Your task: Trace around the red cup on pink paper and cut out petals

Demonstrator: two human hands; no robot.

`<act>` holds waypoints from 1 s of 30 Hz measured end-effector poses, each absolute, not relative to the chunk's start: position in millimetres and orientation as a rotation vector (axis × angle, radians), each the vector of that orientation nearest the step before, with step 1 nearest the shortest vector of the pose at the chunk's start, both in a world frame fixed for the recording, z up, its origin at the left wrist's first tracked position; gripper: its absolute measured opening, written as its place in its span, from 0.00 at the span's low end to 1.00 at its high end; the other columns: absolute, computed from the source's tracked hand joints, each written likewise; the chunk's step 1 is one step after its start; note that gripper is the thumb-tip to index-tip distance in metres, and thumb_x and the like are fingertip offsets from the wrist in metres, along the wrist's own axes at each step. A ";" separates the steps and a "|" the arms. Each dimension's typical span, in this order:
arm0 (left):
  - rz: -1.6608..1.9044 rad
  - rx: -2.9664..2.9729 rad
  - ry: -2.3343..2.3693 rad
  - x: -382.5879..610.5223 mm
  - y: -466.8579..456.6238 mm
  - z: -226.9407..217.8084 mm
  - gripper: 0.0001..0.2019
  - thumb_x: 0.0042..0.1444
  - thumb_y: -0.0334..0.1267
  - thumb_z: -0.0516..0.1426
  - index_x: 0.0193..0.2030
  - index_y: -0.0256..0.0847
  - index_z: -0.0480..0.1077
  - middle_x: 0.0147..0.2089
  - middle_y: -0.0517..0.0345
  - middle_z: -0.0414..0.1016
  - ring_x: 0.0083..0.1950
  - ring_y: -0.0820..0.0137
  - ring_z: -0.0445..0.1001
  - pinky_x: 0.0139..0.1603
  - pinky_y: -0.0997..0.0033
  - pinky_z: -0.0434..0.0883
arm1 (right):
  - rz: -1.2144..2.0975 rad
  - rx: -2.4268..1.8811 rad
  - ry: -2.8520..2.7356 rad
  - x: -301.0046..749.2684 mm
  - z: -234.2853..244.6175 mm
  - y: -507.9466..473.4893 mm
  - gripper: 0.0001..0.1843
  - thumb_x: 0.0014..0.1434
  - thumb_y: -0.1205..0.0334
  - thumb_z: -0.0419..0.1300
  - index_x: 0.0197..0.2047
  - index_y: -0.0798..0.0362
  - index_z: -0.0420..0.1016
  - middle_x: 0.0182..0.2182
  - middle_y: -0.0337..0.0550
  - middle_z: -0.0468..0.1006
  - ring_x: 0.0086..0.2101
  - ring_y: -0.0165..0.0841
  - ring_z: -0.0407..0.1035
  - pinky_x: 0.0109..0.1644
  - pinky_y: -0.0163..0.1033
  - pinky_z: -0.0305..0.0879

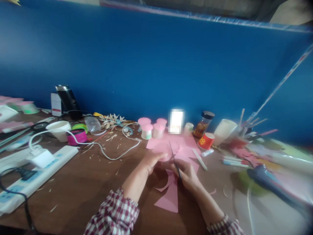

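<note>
My left hand [154, 161] pinches a sheet of pink paper [161, 148] that has a rounded outline, with the thumb on top. Dark-handled scissors [176, 164] are in my right hand [187, 173], their blades pointing away from me over the paper. Below my hands hang or lie cut pink paper scraps [168, 197], one with a curved edge. More pink paper [189, 145] lies flat beyond my hands. Close behind it stand white paper cups topped with pink discs [146, 130]. The exact contact of blade and paper is blurred.
A white power strip [61, 156] with cables lies at left. At the back are a black tumbler [69, 102], a blurred-out bright screen [176, 121], a dark-lidded jar [203, 124] and a red paper cup [206, 141]. Markers [234, 161] and a pen [200, 160] lie at right.
</note>
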State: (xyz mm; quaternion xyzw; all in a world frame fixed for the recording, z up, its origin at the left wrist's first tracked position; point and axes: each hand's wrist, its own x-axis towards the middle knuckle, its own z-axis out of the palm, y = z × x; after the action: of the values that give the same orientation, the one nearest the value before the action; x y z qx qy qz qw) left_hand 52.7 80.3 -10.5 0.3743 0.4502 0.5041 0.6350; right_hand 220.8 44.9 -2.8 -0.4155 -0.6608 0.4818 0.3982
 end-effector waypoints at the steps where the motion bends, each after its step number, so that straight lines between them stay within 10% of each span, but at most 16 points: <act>1: 1.149 0.846 1.040 52.1 80.7 -11.3 0.17 0.36 0.38 0.66 0.35 0.32 0.75 0.32 0.48 0.78 0.31 0.64 0.74 0.31 0.66 0.68 | 1.220 -1.063 -1.669 221.0 -4.0 45.0 0.25 0.53 0.45 0.59 0.44 0.58 0.76 0.24 0.44 0.77 0.22 0.33 0.67 0.25 0.36 0.64; 30: 1.152 0.886 0.989 47.6 81.8 -18.5 0.18 0.36 0.37 0.66 0.36 0.31 0.75 0.34 0.45 0.78 0.35 0.60 0.76 0.37 0.63 0.70 | 1.219 -1.077 -1.666 220.5 -6.4 46.1 0.24 0.52 0.45 0.61 0.41 0.59 0.75 0.20 0.41 0.72 0.21 0.31 0.63 0.24 0.35 0.61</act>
State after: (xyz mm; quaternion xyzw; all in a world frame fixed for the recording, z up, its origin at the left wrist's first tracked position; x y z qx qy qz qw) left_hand 47.6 81.8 -18.5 0.3883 0.4331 0.5045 0.6381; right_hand 220.5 46.1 -6.4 -0.4248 -0.6571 0.4808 0.3956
